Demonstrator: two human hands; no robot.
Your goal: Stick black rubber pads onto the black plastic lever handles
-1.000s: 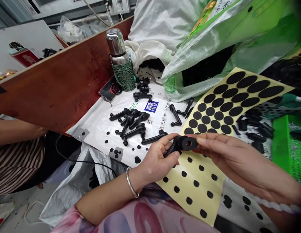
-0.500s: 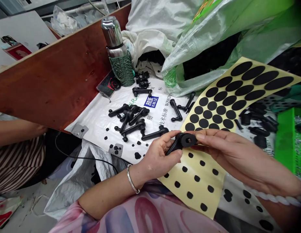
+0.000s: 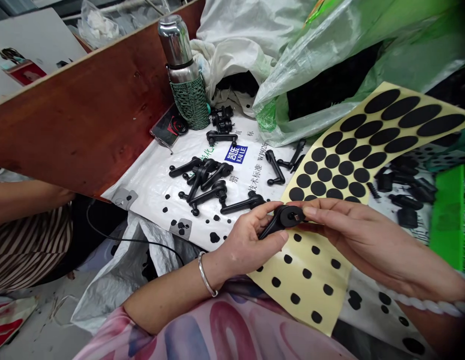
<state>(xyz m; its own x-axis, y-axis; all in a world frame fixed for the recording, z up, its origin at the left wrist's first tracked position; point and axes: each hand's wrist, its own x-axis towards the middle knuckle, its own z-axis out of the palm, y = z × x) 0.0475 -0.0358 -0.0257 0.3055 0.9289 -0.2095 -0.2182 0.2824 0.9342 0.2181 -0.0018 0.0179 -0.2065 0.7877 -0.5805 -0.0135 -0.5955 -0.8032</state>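
Left hand (image 3: pixel 251 240) grips a black crank (image 3: pixel 283 220) by its arm; right hand (image 3: pixel 352 235) pinches the crank's round head. The crank is held above the yellow sheet's (image 3: pixel 322 280) near-left corner. A green bag (image 3: pixel 330 55) holds black parts (image 3: pixel 326 87).

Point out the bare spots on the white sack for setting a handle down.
Free: the white sack between the wooden board and the handle pile; also around the blue logo. Crowded: the pile itself and beside the sticker sheet.
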